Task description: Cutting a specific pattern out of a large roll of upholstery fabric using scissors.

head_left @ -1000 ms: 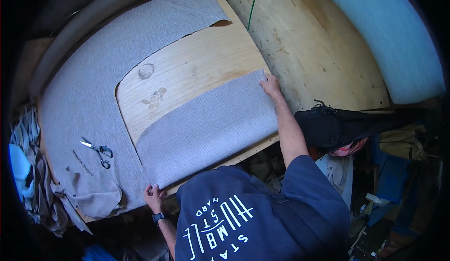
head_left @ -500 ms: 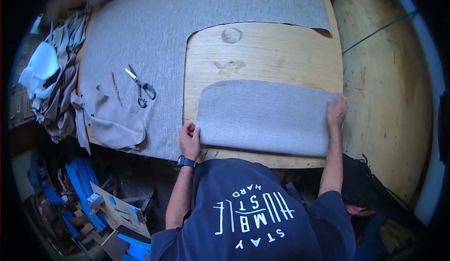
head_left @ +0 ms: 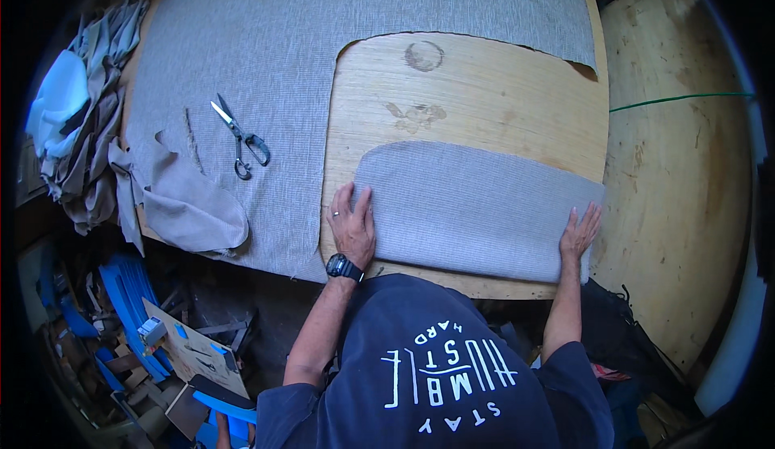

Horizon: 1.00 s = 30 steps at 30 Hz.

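One grey fabric piece on the table
Left hand unclenched at its left edge; right hand flattened at the right.

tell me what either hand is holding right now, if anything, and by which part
Nothing looks gripped: the left hand lies open at the left edge of the grey fabric piece, the right hand open on its right end.
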Each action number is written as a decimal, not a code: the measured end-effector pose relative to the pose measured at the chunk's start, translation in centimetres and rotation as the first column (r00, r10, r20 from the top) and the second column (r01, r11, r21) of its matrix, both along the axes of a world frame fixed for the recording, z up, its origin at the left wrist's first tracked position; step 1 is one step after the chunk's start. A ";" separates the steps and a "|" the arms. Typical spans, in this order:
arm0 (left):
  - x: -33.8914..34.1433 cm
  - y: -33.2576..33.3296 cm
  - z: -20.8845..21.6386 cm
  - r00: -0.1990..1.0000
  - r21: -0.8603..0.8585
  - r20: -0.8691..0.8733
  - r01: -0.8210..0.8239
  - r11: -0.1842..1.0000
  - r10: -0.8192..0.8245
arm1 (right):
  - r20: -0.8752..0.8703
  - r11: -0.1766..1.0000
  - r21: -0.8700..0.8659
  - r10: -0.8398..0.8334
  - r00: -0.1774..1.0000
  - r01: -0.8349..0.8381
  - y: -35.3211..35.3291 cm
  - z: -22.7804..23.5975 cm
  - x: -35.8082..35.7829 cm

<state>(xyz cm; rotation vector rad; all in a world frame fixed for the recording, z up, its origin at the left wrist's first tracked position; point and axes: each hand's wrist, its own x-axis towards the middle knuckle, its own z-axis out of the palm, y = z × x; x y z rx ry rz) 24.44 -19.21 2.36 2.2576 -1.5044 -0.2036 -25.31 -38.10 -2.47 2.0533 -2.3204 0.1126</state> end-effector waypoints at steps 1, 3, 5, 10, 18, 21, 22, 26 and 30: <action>-0.1 -0.6 0.2 0.999 0.015 -0.044 -0.014 1.000 0.015 | 0.041 0.998 0.015 -0.069 0.997 0.068 0.2 -0.1 -0.6; 0.4 -2.2 0.2 0.998 -0.011 -0.069 0.004 1.000 -0.005 | 0.054 0.996 0.011 -0.087 0.995 0.087 0.3 0.0 -0.5; 0.9 -3.8 0.3 0.989 -0.093 -0.150 -0.013 0.996 -0.001 | 0.067 0.994 0.007 -0.109 0.992 0.109 0.2 -0.1 -0.6; 2.1 -5.4 -0.2 0.857 -0.011 -0.464 -0.257 0.966 0.223 | 0.108 0.996 -0.047 -0.068 0.992 0.073 0.2 -0.4 -0.8; 2.9 -6.4 0.3 0.889 -0.033 -0.419 -0.218 0.975 0.184 | 0.131 0.996 -0.055 -0.061 0.989 0.069 0.2 0.5 0.1; 2.3 -5.8 0.8 0.937 -0.153 -0.349 -0.082 0.985 0.024 | 0.185 0.981 -0.113 -0.134 0.974 0.156 0.2 -0.6 -1.0; 2.2 -5.7 0.7 0.936 -0.152 -0.350 -0.082 0.985 0.024 | 0.243 0.957 -0.188 -0.172 0.955 0.221 0.1 -1.3 -2.2; 2.2 -5.8 0.8 0.861 -0.158 -0.489 -0.246 0.956 0.141 | 0.492 0.842 0.076 -0.497 0.714 0.534 -1.2 -0.7 -4.1; 2.7 -6.6 0.3 0.871 -0.138 -0.468 -0.235 0.962 0.146 | 0.764 0.841 0.086 -0.400 0.507 0.535 -1.5 -2.7 -8.6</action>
